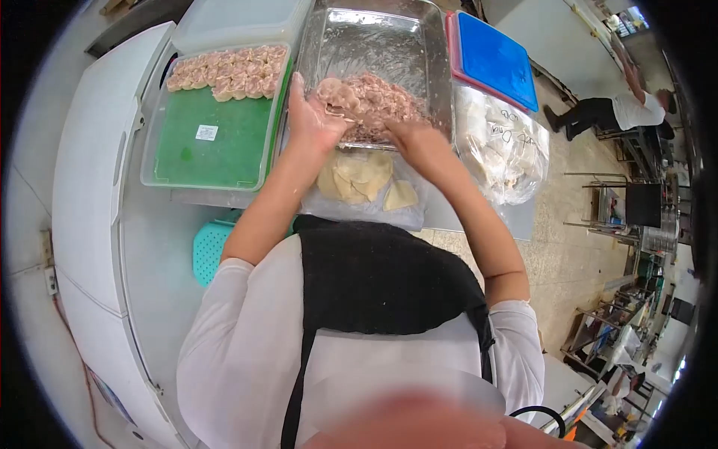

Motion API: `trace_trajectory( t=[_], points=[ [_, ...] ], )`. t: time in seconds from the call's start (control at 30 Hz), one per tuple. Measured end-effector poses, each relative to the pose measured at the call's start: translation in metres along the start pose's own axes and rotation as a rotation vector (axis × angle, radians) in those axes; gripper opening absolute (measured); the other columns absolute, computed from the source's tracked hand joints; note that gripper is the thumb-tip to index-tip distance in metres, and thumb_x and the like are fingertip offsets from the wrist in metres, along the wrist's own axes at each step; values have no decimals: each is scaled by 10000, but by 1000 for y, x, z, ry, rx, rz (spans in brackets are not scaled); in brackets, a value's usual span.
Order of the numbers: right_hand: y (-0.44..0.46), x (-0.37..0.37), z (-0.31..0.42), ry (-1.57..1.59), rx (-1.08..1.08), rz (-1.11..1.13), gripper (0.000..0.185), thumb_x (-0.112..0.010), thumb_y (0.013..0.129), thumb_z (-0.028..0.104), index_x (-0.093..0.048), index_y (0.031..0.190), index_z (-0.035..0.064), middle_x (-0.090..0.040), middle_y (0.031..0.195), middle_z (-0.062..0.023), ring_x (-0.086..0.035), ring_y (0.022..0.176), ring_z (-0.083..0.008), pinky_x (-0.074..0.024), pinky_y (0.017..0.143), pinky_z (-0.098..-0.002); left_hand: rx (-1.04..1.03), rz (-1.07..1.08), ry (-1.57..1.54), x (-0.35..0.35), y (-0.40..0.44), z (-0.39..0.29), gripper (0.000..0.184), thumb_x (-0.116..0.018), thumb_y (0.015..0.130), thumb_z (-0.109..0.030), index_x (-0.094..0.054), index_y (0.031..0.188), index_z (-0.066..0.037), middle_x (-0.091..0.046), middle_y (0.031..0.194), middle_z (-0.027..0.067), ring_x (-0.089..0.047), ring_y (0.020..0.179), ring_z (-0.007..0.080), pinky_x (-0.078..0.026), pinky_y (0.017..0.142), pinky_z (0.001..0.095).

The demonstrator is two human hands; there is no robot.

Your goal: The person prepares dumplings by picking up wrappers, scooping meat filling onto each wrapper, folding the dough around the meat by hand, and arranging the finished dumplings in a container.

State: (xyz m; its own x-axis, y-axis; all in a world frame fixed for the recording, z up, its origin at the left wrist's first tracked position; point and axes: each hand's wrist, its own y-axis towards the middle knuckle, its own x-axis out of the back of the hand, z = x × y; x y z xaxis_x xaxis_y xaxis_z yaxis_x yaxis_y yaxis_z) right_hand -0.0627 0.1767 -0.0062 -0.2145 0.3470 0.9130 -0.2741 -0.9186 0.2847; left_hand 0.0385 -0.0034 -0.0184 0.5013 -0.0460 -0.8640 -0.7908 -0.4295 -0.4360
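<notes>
My left hand (318, 122), palm up with the thumb raised, cradles a wrapper topped with minced meat (336, 94) at the tray's near left corner. My right hand (416, 141) is closed at the near edge of the tray, gripping a thin tool (342, 114) whose end reaches toward the left palm. Its handle is hidden by the fingers. A mound of raw minced meat (385, 97) lies in the metal tray (374, 45). Below the hands, pale dough wrappers (355, 176) rest on a plastic sheet.
At left, a green-bottomed plastic container (217, 142) holds rows of filled dumplings (228, 69). A blue lid (493, 60) and a bag of white pieces (499, 146) sit right. A turquoise perforated basket (211, 253) is below left. Another person (617, 112) stands far right.
</notes>
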Motion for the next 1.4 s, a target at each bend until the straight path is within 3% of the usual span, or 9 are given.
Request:
trace_trajectory(
  t=[0.27,0.33,0.53,0.63,0.83,1.17,1.27,1.33,1.4],
  points=[
    [9,18,9,-56,-127,137,216,-539,903,201,-630,1039,60,-625,885,-160,-623,832,-360,-496,731,-455,-161,-52,-53,7,20,-11,529,-529,866,-558,-589,851,-33,-611,888,153,-571,903,301,-417,913,540],
    [11,40,0,-13,-97,132,239,-534,912,208,-627,1042,31,-634,898,-173,-627,830,-365,-494,740,-444,-130,-33,-138,13,22,-14,441,-543,893,-422,-558,1011,3,-571,1025,184,-569,931,337,-399,936,567],
    [0,97,-16,397,-264,116,328,-480,974,236,-609,1101,-38,-663,927,-218,-646,847,-305,-480,776,-344,-239,385,714,-12,-20,-5,714,-740,772,-181,-367,1373,-84,-458,1290,153,-473,1233,310,-382,1040,436],
    [-7,109,-22,491,-233,254,334,-485,975,246,-612,1100,-37,-660,930,-217,-645,849,-289,-479,779,-343,-956,558,1604,-32,-21,-2,835,-817,673,-226,-401,1386,-103,-422,1431,108,-555,1164,280,-385,1031,352],
    [-27,92,-41,463,5,146,327,-530,954,240,-608,1127,-25,-655,984,-221,-644,873,-322,-486,788,-363,-419,706,1743,-46,-15,5,533,-820,667,-262,-640,1118,-42,-667,1072,132,-605,1048,249,-445,920,360],
    [-22,54,-76,130,81,-69,271,-589,892,227,-626,1141,125,-606,845,-132,-621,761,-338,-504,628,-426,-525,131,1865,-9,17,25,506,-753,731,-362,-648,1076,-6,-638,1099,172,-607,1002,255,-452,900,351],
    [-25,-4,-106,169,100,-56,268,-525,896,200,-613,1146,162,-642,935,-142,-643,784,-339,-508,670,-460,-144,159,1883,-4,17,22,604,-731,741,-392,-589,1197,-22,-597,1181,192,-586,1060,271,-443,921,358],
    [-21,17,-120,-32,-39,159,259,-504,907,209,-619,1130,148,-646,916,-154,-639,824,-336,-499,698,-457,-493,152,2021,6,17,19,672,-749,726,-352,-523,1266,-21,-570,1228,206,-573,1103,272,-438,940,355],
    [-31,29,-128,-143,-83,272,266,-493,935,262,-629,1103,108,-637,823,-151,-632,812,-341,-500,684,-463,-360,135,1943,-15,-1,15,687,-757,720,-328,-501,1285,-32,-563,1253,194,-570,1120,273,-434,952,354]
  ],
)
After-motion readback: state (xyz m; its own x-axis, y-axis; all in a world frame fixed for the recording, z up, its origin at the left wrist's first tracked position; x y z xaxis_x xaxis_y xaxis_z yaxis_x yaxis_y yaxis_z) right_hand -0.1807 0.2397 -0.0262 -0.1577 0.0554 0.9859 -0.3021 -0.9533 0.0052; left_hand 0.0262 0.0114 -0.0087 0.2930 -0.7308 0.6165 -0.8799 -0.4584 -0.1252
